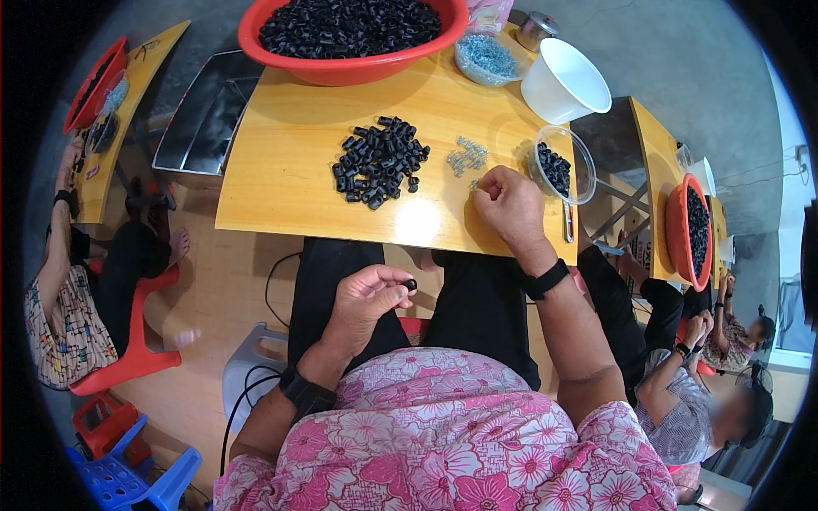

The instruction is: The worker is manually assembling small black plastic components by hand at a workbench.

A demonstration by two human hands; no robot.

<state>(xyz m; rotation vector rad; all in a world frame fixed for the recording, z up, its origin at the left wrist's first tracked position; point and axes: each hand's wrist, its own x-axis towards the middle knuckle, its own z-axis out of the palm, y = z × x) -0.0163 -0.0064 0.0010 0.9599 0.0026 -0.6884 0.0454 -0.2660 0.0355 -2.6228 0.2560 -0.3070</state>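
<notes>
Above my lap, my left hand (362, 307) pinches a small black plastic fitting (411, 285) between thumb and fingertips. My right hand (513, 209) rests on the table's near right part, its fingers closed together beside a little heap of silvery screws (467, 157). Whatever those fingers hold, if anything, is hidden. Left of the screws lies a loose pile of the same black fittings (375, 162). Just right of my right hand stands a clear plastic tub (588, 175) with more black fittings in it.
A large red basin (354, 72) full of black parts stands at the table's far edge. Beside it are a clear bowl of screws (487, 60), a white bucket (564, 81) and a metal tin (537, 30). A slim tool (569, 221) lies near the right edge. Other people sit at neighbouring tables.
</notes>
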